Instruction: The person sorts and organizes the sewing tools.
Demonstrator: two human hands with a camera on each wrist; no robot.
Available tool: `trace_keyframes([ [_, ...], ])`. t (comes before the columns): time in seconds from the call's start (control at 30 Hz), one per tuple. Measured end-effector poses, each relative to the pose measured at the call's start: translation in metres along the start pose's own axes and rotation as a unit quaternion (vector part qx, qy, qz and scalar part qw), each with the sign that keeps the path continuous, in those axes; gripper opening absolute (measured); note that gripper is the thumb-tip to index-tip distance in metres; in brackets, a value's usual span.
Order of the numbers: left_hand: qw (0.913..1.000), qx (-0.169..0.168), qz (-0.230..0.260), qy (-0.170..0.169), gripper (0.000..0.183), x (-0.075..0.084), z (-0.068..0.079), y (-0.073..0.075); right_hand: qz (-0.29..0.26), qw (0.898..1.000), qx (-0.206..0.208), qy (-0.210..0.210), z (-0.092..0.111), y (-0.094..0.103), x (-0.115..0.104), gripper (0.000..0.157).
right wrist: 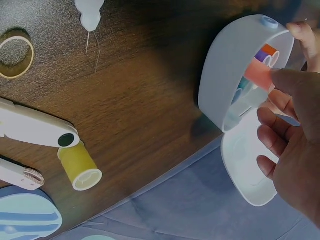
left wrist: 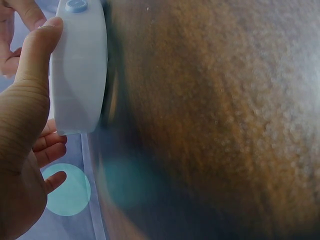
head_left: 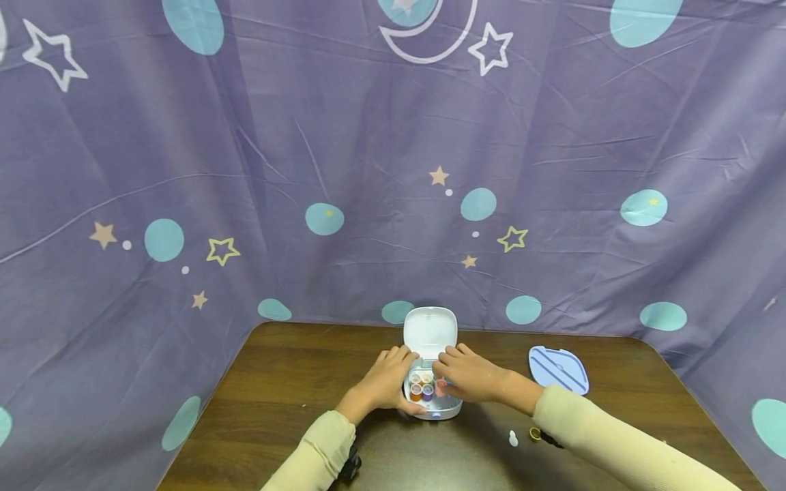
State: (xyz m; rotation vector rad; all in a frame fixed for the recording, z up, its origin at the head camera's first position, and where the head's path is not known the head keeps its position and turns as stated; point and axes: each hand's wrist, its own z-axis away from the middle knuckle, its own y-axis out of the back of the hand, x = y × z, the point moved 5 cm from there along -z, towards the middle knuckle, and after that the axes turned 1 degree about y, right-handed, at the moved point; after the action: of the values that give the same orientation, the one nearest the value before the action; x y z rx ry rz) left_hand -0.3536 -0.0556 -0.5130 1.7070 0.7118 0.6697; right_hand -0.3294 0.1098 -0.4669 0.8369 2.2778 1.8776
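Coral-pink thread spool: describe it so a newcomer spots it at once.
On the brown wooden table sits an open white plastic box. At its opening, the right hand pinches the coral-pink thread spool, distinguished by colour from the orange spool and purple spool nearby.

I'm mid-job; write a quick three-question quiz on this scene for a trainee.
1. Which spool does the right hand pinch?
A) purple
B) pink
C) orange
2. True or false: the yellow spool is inside the case.
3. Fill in: the left hand holds the white ____.

Key:
1. B, the pink spool.
2. False; it is outside, on the wooden table.
3. Case.
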Motion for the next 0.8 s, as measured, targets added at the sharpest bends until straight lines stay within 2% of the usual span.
trace_keyframes([
  [0.33,1.0000,0.008,0.000,-0.006,0.105,0.000,0.000,0.000,0.016,1.000,-0.018,-0.007,-0.001,-0.006,-0.001,0.027],
  [0.8,1.0000,0.007,0.003,-0.004,0.105,-0.001,0.000,0.000,0.000,0.999,-0.040,-0.020,-0.001,-0.015,-0.002,0.027],
])
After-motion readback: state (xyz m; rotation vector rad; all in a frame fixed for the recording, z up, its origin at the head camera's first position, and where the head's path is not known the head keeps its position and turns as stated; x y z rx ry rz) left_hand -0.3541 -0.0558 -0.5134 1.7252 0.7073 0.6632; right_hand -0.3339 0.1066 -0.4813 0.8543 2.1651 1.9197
